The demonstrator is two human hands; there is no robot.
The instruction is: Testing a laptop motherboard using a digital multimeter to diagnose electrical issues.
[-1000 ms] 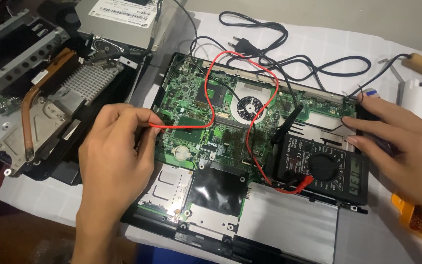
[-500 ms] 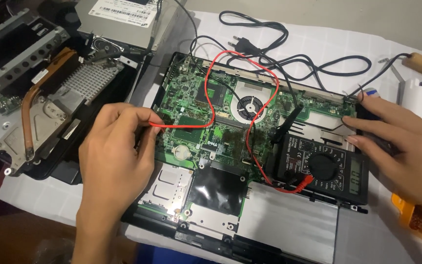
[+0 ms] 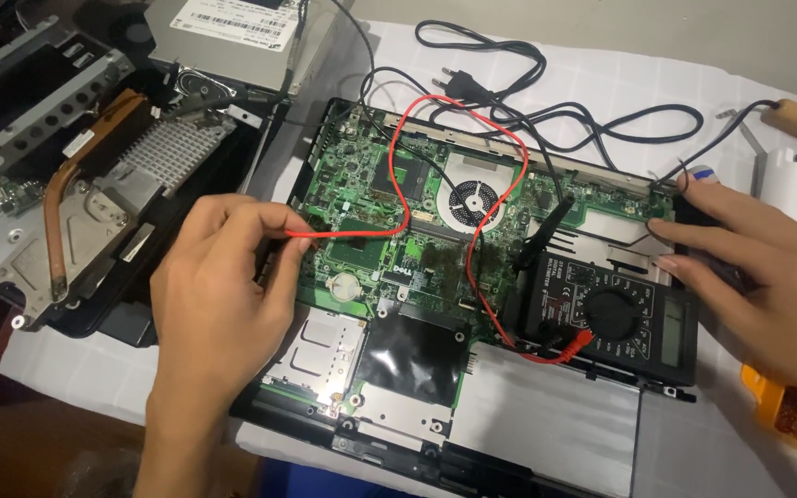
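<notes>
Almost nothing has changed over the last second: the left hand is still pinched shut on the red probe, its tip at the left edge of the green circuit board, though the contact point is probably hidden by the fingers. The right hand stays open, fingers resting on the black meter, so the reading looks steady.

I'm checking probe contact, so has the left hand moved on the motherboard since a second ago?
No. The left hand holds the red probe at the same spot left of the round fan.
</notes>
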